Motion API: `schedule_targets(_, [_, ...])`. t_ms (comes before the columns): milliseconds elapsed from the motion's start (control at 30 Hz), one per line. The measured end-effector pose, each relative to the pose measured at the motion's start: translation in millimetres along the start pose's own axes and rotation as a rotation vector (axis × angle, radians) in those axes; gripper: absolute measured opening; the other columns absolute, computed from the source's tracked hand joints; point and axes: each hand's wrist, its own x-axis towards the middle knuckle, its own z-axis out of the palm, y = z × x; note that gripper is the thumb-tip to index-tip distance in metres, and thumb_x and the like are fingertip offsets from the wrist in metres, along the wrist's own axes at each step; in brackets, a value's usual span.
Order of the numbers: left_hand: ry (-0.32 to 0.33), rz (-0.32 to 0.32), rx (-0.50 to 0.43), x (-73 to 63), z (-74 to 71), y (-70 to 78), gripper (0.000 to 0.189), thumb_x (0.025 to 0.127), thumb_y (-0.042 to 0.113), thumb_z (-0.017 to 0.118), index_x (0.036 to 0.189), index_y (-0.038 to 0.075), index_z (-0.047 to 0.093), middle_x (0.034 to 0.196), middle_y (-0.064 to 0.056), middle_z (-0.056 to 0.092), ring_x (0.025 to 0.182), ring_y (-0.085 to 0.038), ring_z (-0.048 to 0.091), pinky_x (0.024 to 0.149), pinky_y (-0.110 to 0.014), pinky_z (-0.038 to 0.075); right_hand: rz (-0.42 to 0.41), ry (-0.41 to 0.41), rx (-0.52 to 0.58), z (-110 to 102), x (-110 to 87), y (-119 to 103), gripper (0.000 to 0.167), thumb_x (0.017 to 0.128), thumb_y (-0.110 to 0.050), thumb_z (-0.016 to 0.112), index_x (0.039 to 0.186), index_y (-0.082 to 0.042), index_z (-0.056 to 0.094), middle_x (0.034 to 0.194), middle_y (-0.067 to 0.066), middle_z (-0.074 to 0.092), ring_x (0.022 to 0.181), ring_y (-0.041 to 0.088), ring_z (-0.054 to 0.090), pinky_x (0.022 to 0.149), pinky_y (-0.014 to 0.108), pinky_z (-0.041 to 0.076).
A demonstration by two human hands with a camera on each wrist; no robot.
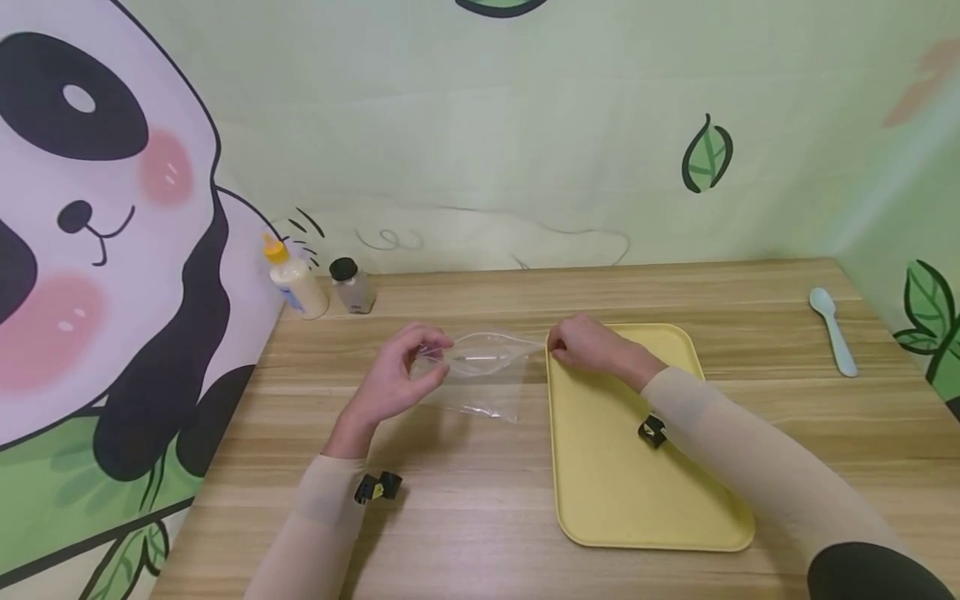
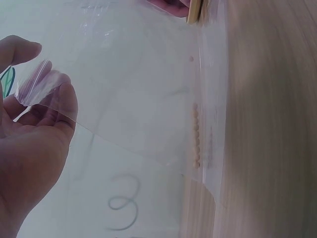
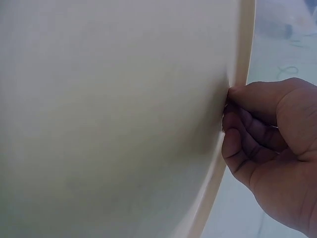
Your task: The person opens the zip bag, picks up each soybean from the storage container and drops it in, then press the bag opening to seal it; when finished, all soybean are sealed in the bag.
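A clear plastic zip bag (image 1: 487, 392) is held above the table with its mouth spread apart. My left hand (image 1: 397, 375) is at the bag's left end; the film lies against its bent fingers while the thumb stands apart, as the left wrist view shows (image 2: 39, 124). My right hand (image 1: 588, 342) pinches the bag's right corner beside the yellow tray's (image 1: 637, 475) upper left corner. In the right wrist view, the right hand's (image 3: 277, 134) curled fingertips are right at the tray's rim. A row of small round beige pieces (image 2: 196, 136) shows through the film.
At the back left stand a bottle (image 1: 298, 287) with a yellow nozzle and a small clear jar (image 1: 352, 287) with a black lid. A pale blue spoon (image 1: 834, 333) lies at the far right. A printed cloth (image 1: 480, 167) hangs behind the table.
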Motion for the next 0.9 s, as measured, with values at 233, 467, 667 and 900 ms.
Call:
schedule_targets(233, [0.006,0.011,0.001,0.3,-0.2,-19.0,0.031,0.078,-0.016,0.065,0.107,-0.010,0.061,0.107,-0.024,0.058,0.096,-0.015,0.056,0.092,-0.031,0.052,-0.022,0.002,-0.027,0.0,1.2,-0.3,0.016,0.084,-0.002,0.061,0.074,-0.009,0.071,0.073,0.000,0.069,0.065,0.012,0.059,0.066,0.031,0.054])
schedule_targets(467, [0.006,0.040,-0.001,0.3,-1.3,-20.2,0.030,0.079,-0.012,0.067,0.107,-0.003,0.063,0.106,-0.016,0.060,0.096,-0.016,0.058,0.091,-0.034,0.053,0.006,-0.036,0.020,-3.9,-0.4,1.4,0.018,0.085,-0.001,0.058,0.071,-0.008,0.066,0.068,-0.001,0.062,0.062,0.010,0.051,0.061,0.026,0.047])
schedule_targets(667, [0.009,0.059,0.005,1.4,-2.3,-20.2,0.028,0.080,-0.009,0.067,0.107,-0.003,0.063,0.107,-0.015,0.061,0.096,-0.017,0.058,0.091,-0.034,0.053,0.041,-0.010,0.036,-12.7,-2.3,0.4,0.014,0.087,-0.003,0.059,0.086,-0.005,0.073,0.082,0.004,0.070,0.070,0.013,0.058,0.067,0.029,0.052])
schedule_targets(900, [0.008,0.060,0.004,0.9,-2.1,-21.5,0.028,0.080,-0.009,0.066,0.107,-0.003,0.063,0.107,-0.019,0.060,0.096,-0.017,0.058,0.091,-0.029,0.052,0.036,0.031,0.032,-23.2,-3.7,-1.7,0.012,0.088,-0.008,0.063,0.089,-0.003,0.073,0.079,0.005,0.069,0.067,0.013,0.056,0.064,0.028,0.051])
